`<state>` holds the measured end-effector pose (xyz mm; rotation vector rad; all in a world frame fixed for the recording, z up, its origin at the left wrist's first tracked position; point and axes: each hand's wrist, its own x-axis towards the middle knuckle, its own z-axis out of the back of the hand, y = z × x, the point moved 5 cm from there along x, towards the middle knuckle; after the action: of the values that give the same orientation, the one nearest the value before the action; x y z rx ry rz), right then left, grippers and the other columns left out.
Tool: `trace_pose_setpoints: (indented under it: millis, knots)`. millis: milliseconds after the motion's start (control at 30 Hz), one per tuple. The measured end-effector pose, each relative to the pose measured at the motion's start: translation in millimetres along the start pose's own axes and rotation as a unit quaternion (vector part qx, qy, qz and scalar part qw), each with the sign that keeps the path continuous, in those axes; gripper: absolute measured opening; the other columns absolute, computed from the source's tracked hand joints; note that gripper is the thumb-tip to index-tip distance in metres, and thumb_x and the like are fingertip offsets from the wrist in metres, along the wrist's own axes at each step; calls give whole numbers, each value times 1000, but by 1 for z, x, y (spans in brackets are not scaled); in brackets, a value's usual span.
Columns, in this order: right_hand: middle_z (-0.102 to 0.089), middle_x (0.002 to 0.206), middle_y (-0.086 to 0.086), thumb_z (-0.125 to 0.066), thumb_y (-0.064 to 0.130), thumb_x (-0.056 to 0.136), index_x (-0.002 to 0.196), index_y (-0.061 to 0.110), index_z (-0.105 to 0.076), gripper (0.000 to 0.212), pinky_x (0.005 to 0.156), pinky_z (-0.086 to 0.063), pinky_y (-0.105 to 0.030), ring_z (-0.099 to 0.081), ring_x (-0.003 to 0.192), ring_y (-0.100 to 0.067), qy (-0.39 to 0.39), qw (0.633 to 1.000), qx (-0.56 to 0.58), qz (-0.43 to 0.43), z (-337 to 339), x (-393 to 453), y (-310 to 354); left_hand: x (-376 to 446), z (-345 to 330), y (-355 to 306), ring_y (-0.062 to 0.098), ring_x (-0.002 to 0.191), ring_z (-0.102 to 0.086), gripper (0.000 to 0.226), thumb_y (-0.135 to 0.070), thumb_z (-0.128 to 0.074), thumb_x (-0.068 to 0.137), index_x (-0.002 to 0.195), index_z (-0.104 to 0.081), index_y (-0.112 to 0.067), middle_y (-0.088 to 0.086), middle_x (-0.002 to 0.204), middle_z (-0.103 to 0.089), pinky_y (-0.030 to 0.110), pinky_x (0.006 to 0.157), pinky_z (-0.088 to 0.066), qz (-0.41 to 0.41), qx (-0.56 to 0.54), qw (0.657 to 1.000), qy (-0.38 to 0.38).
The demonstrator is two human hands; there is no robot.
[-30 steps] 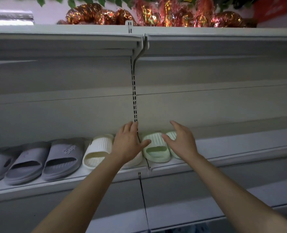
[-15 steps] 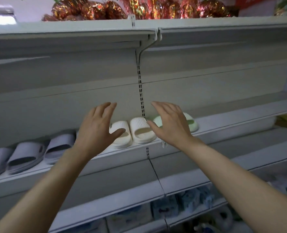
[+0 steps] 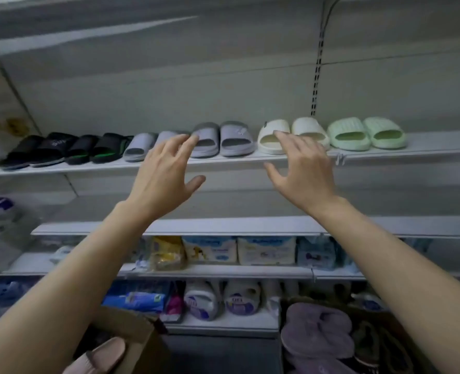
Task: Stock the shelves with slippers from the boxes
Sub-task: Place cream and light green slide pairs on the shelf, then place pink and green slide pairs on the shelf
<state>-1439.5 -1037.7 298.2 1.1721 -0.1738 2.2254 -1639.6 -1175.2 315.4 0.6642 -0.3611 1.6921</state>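
A white shelf (image 3: pixel 223 161) carries a row of slippers: black pairs (image 3: pixel 48 149) at the left, lilac-grey pairs (image 3: pixel 220 139), a cream pair (image 3: pixel 303 128) and a pale green pair (image 3: pixel 366 132) at the right. My left hand (image 3: pixel 164 174) hovers open in front of the lilac-grey slippers, holding nothing. In front of the cream pair my right hand (image 3: pixel 301 168) is open too, fingers spread. Below, a cardboard box (image 3: pixel 131 336) holds a pink slipper (image 3: pixel 99 357); a second box at lower right holds fluffy purple slippers (image 3: pixel 315 330).
An empty shelf (image 3: pixel 223 225) runs under the slipper shelf. Lower shelves hold tissue and wipe packs (image 3: pixel 266 249) and detergent bottles (image 3: pixel 201 299). The slipper shelf has free room to the right of the green pair. A dark floor strip lies between the two boxes.
My view has swung down and left, bringing the black slippers, lower shelves and boxes into sight. Both hands have drawn back from the shelf and stay open and empty.
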Motion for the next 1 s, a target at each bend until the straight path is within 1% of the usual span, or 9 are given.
trace_pose_setpoints:
  millis: [100,233,300,400,467,600,767,900,1000]
  knots:
    - [-64,123,-14,-62,37,83,134,7,-54,59,96,-42,-42,-57,113,-33,22,1000,15,13,-15,-13,33,-34,8,44,39,127,-45,75,-37,-71,87,148,-39,-8,16,146,-45,48,108,-36,36,19,999,15]
    - [-62,125,-17,-63,35,85,136,6,-51,60,98,-42,-47,-55,115,-37,55,997,45,21,-50,-28,85,-79,10,116,39,130,-43,76,-38,-70,87,150,-37,-9,17,147,-43,48,111,-35,86,37,995,41]
    - [-62,125,-18,-61,36,87,137,6,-51,60,99,-41,-48,-55,116,-37,73,995,58,20,-76,-36,113,-103,8,153,39,131,-42,77,-37,-70,88,151,-36,-8,17,148,-43,48,110,-35,113,47,991,60]
    - [-60,129,-17,-53,41,86,136,6,-52,62,100,-40,-46,-54,117,-38,111,991,80,11,-124,-52,160,-142,-2,209,41,127,-45,76,-37,-70,88,149,-37,-7,18,145,-45,49,107,-37,138,54,984,99]
    - [-57,134,-17,-55,40,87,139,6,-49,62,101,-38,-46,-51,121,-38,150,985,90,1,-159,-67,191,-171,-12,247,41,125,-46,76,-37,-69,88,150,-37,-8,19,145,-45,49,107,-37,156,55,978,124]
    - [-59,132,-18,-56,39,88,138,6,-50,60,101,-39,-47,-53,120,-38,200,974,104,-15,-217,-100,254,-232,-40,311,41,130,-44,74,-38,-69,88,150,-37,-12,17,148,-43,51,109,-37,199,45,962,180]
    - [-55,138,-12,-57,37,91,141,9,-47,58,102,-36,-43,-49,125,-33,278,955,105,-6,-285,-141,315,-298,-86,372,41,126,-48,75,-34,-72,83,147,-42,-9,17,145,-48,49,105,-39,248,32,938,242]
    - [-50,143,-11,-59,38,91,145,12,-42,62,108,-33,-42,-45,131,-31,342,933,114,9,-342,-177,351,-358,-127,401,41,124,-48,67,-34,-68,88,145,-44,-10,17,142,-50,48,103,-41,296,22,917,267]
    - [-52,141,-9,-58,37,91,144,12,-42,61,104,-35,-41,-46,127,-31,390,913,118,6,-378,-215,375,-409,-159,414,39,125,-47,68,-36,-67,88,147,-41,-15,15,144,-48,48,102,-42,326,20,891,316]
